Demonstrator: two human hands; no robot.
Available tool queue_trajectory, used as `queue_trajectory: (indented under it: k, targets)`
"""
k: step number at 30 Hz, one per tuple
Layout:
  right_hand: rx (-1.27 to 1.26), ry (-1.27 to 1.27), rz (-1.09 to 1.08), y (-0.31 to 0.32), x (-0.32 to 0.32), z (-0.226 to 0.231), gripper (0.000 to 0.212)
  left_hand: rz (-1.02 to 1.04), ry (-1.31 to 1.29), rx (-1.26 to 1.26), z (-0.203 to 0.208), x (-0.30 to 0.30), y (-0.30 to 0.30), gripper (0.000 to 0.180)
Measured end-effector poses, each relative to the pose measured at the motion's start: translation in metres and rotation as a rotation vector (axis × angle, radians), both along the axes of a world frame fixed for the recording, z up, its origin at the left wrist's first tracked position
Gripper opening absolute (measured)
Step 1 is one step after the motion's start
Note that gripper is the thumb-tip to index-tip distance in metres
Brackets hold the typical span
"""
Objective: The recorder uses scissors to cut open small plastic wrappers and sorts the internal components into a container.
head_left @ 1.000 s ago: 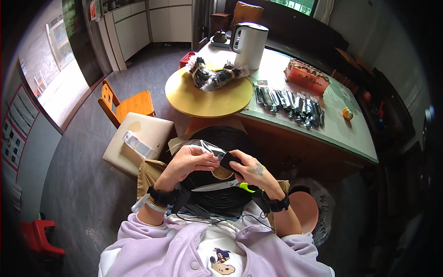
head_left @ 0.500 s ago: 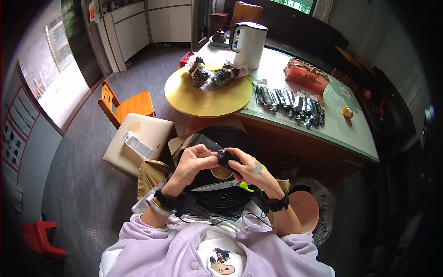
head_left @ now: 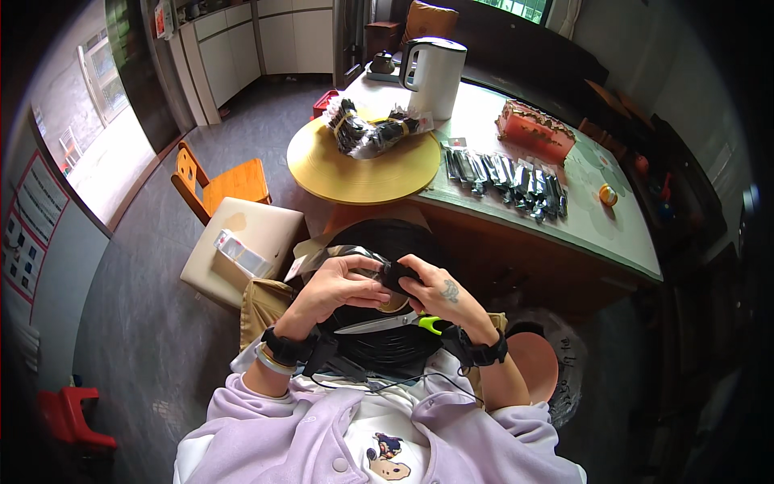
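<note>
Above my lap, both hands meet around a small black folded item (head_left: 395, 277), perhaps a bundle of strap or cord. My right hand (head_left: 435, 292) is closed on it, thumb on top. My left hand (head_left: 345, 284) pinches the mouth of a clear plastic bag (head_left: 310, 260) at the item's left end; the bag reaches away to the left behind the fingers. Just below the hands, scissors (head_left: 379, 325) with a bright green handle lie on a large black coil (head_left: 395, 351) on my lap. The left fingertips are partly hidden.
Ahead stands a table (head_left: 625, 234) with a row of packed black pieces (head_left: 508, 184), a white kettle (head_left: 439, 77) and a pink box (head_left: 536, 131). Black bundles (head_left: 363, 129) rest on a round yellow roll (head_left: 322, 173). Flat clear bags (head_left: 242, 254) lie on a cream stool (head_left: 278, 222) at left.
The clear bag has swung down and left, and its end now shows beside my left wrist. My left fingers have spread a little; the black item stays in my right hand.
</note>
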State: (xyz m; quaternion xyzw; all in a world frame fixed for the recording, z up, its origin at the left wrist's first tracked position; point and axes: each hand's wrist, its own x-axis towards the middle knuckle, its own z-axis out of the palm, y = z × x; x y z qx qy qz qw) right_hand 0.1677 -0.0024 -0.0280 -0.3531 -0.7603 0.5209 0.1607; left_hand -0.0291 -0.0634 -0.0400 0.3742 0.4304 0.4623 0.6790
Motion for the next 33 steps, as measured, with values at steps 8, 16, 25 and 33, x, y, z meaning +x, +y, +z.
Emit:
queue_trajectory:
  k: [8,16,25,33]
  targets:
    - [0.033,0.022,-0.038,-0.003,-0.006,-0.002,0.027,0.147,-0.014,0.084,-0.02,0.004,0.004,0.024]
    - [-0.055,0.176,-0.109,-0.008,-0.015,-0.021,0.045,0.222,-0.047,0.108,-0.027,0.009,0.003,0.021]
    - [-0.357,0.157,0.057,-0.003,-0.009,0.002,0.04,-0.01,-0.055,0.004,-0.014,0.004,0.001,0.021]
    - [0.097,0.124,-0.021,0.014,-0.001,-0.015,0.016,-0.327,0.475,-0.105,-0.002,0.012,-0.013,0.027]
